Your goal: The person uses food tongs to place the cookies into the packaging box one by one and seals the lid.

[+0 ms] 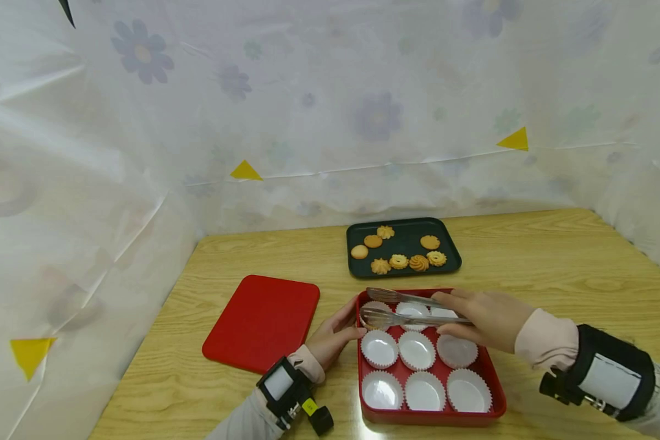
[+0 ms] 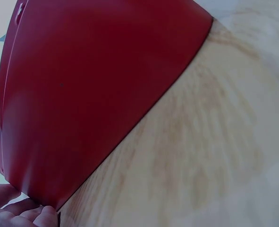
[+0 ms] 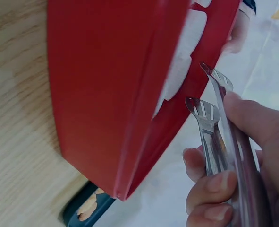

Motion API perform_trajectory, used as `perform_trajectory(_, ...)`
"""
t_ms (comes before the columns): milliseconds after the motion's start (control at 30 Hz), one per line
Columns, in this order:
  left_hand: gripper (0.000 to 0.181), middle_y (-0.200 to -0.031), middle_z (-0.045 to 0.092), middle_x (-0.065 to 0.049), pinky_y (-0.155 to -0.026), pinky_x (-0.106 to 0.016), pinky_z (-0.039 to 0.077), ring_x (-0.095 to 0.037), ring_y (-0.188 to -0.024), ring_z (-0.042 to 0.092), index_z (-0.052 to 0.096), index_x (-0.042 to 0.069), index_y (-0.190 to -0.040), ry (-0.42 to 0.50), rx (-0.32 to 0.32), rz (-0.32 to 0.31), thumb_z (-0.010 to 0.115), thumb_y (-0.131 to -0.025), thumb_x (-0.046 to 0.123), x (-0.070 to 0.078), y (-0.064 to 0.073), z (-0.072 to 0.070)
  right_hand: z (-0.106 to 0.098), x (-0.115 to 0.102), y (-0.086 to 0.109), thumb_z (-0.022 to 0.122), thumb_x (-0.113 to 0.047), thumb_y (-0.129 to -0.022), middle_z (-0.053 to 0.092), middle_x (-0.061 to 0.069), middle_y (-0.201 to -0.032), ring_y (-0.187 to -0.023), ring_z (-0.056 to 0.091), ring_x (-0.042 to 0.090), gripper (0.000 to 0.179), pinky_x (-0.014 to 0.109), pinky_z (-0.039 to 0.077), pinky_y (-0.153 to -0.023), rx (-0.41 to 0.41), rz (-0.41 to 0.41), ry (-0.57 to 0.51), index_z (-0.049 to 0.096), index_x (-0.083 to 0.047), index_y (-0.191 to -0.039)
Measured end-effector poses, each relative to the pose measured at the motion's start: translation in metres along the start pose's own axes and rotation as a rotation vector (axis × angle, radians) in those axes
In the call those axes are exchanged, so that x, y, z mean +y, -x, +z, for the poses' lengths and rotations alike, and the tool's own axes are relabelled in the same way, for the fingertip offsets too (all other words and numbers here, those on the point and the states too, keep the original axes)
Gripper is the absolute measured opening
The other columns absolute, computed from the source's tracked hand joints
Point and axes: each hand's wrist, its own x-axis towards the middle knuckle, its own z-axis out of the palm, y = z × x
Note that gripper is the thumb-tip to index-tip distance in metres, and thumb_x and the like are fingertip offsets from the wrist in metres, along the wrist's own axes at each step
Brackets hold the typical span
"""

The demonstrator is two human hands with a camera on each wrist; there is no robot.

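A red box holds several white fluted paper cups. My left hand grips its left wall near the far corner, thumb at the rim; in the left wrist view, curled fingers lie against the wall's corner. My right hand holds metal tongs over the far row of cups, their tips above the far left cup. A brownish shape shows under those tips, partly hidden by the tongs. In the right wrist view, the slotted ends of the tongs stand apart with nothing between them.
Behind the box lies a dark green tray with several cookies of different shapes. A flat red lid lies on the wooden table to the left. A pale flowered sheet hangs around the table's back and sides.
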Motion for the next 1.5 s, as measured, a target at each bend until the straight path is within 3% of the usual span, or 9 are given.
perform_trajectory(167,0.071,-0.16,0.018,-0.017,-0.119,-0.047,0.017,-0.034,-0.148,0.015,0.017,0.002,-0.154,0.009,0.005,-0.016,0.052,-0.092,0.005,0.001,0.0,0.0,-0.01,0.005,-0.002,0.069,-0.043,-0.086,0.069,0.01,-0.111,-0.087,0.067,0.02,0.058,0.043,0.058,-0.075,0.015,0.009,-0.072,0.062,-0.002,-0.126)
perform_trajectory(333,0.071,-0.16,0.02,-0.017,-0.119,-0.047,0.018,-0.034,-0.147,0.016,0.018,0.002,-0.154,0.011,0.01,-0.018,0.052,-0.092,0.006,0.0,0.0,0.0,-0.016,0.013,-0.006,0.072,-0.039,-0.085,0.069,0.007,-0.103,-0.08,0.064,0.016,0.055,0.038,0.058,-0.071,0.083,0.025,-0.078,0.063,-0.001,-0.123)
perform_trajectory(467,0.07,-0.16,0.021,-0.015,-0.118,-0.046,0.019,-0.033,-0.147,0.017,0.019,0.004,-0.154,0.009,0.019,-0.028,0.052,-0.092,0.008,0.0,0.0,0.0,-0.018,0.022,-0.013,0.072,-0.039,-0.085,0.065,0.002,-0.092,-0.071,0.055,0.012,0.054,0.03,0.053,-0.062,0.088,0.081,-0.075,0.063,-0.002,-0.123)
perform_trajectory(600,0.07,-0.159,0.022,-0.015,-0.118,-0.046,0.019,-0.033,-0.147,0.017,0.019,0.004,-0.154,0.012,0.018,-0.029,0.052,-0.092,0.008,0.0,0.0,0.0,-0.017,0.033,-0.021,0.072,-0.036,-0.085,0.066,0.008,-0.091,-0.072,0.058,0.016,0.055,0.036,0.056,-0.065,0.087,0.125,-0.052,0.061,0.001,-0.124)
perform_trajectory(700,0.07,-0.159,0.022,-0.015,-0.118,-0.046,0.019,-0.033,-0.147,0.017,0.019,0.004,-0.154,0.011,0.016,-0.026,0.052,-0.092,0.008,0.0,0.001,0.0,-0.014,0.044,-0.028,0.069,-0.037,-0.087,0.068,0.02,-0.103,-0.083,0.066,0.029,0.059,0.049,0.057,-0.076,0.072,0.156,-0.018,0.058,0.006,-0.126)
perform_trajectory(833,0.07,-0.159,0.022,-0.015,-0.119,-0.046,0.019,-0.033,-0.147,0.017,0.02,0.004,-0.154,0.012,0.016,-0.024,0.052,-0.092,0.008,0.0,0.001,0.001,-0.009,0.061,-0.035,0.065,-0.042,-0.089,0.063,0.029,-0.117,-0.102,0.064,0.043,0.063,0.056,0.053,-0.084,0.036,0.192,0.027,0.056,0.007,-0.128)
perform_trajectory(1133,0.069,-0.159,0.023,-0.013,-0.119,-0.046,0.019,-0.031,-0.148,0.017,0.021,0.006,-0.154,0.01,0.011,-0.03,0.052,-0.093,0.008,0.002,0.0,0.002,0.001,0.082,-0.044,0.067,-0.04,-0.088,0.066,0.026,-0.11,-0.098,0.065,0.041,0.06,0.056,0.053,-0.083,-0.019,0.201,0.023,0.059,0.008,-0.122)
perform_trajectory(1500,0.069,-0.16,0.023,-0.013,-0.119,-0.047,0.02,-0.032,-0.148,0.017,0.021,0.007,-0.155,0.007,0.016,-0.039,0.053,-0.093,0.01,0.003,0.002,0.002,0.005,0.08,-0.052,0.066,-0.038,-0.088,0.062,0.03,-0.118,-0.105,0.061,0.046,0.059,0.06,0.05,-0.087,-0.095,0.228,0.012,0.058,0.006,-0.127)
